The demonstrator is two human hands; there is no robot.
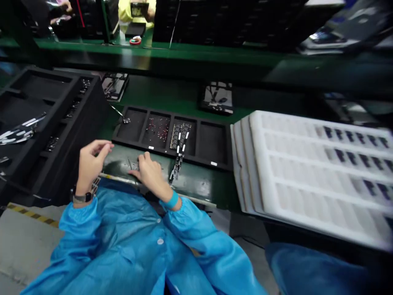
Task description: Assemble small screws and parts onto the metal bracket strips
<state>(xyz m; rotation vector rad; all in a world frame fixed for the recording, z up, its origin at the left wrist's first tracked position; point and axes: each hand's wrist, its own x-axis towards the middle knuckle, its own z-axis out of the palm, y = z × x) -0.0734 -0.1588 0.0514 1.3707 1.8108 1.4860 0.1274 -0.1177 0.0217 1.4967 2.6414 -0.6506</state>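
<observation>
My left hand (91, 164) is raised over the near left end of the green bench, its thumb and fingertips drawn together; whatever may be between them is too small to make out. On the bench top rests my right hand (151, 171), thumb apart from the curled fingers. A thin metal tool like tweezers (129, 163) and small dark bits lie by its thumb. Just beyond both hands is a black compartment tray (196, 156). It holds tiny red-and-black parts (157, 129) and small circuit boards (175, 137). Strips with white labels (177, 164) hang over its front edge.
Black foam trays (89, 110) with metal parts are stacked at left. White trays (267, 164) holding black pieces stand at right. Flat boxes (217, 97) lie behind the black tray. A green shelf (190, 55) crosses above; a person in yellow (124, 10) is beyond it.
</observation>
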